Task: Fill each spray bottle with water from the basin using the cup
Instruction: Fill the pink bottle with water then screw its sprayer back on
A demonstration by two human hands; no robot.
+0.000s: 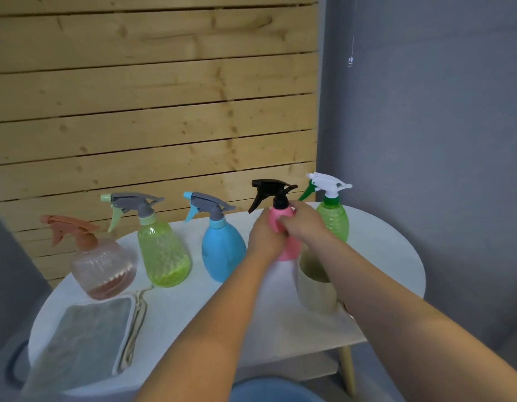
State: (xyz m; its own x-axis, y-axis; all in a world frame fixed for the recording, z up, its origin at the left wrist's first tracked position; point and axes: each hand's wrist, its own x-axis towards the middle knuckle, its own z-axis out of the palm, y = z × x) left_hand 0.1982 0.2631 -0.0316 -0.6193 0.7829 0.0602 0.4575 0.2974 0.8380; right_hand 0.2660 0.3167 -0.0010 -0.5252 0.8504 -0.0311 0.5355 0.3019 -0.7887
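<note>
Both hands, left hand (264, 237) and right hand (302, 220), grip the pink bottle (280, 220); she'd best steady the body while twisting the black sprayer (273, 191) off.

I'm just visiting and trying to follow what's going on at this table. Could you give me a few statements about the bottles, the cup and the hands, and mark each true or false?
1. Both hands hold the pink bottle. True: the left hand and the right hand both grip it.
2. Five spray bottles stand on the white table. True.
3. The pink bottle has a white spray head. False: its head is black; the green bottle has the white one.
4. The cup lies tipped over. False: it stands upright under the right forearm.
5. The blue bottle stands at the far left. False: the peach-coloured bottle does.
</note>
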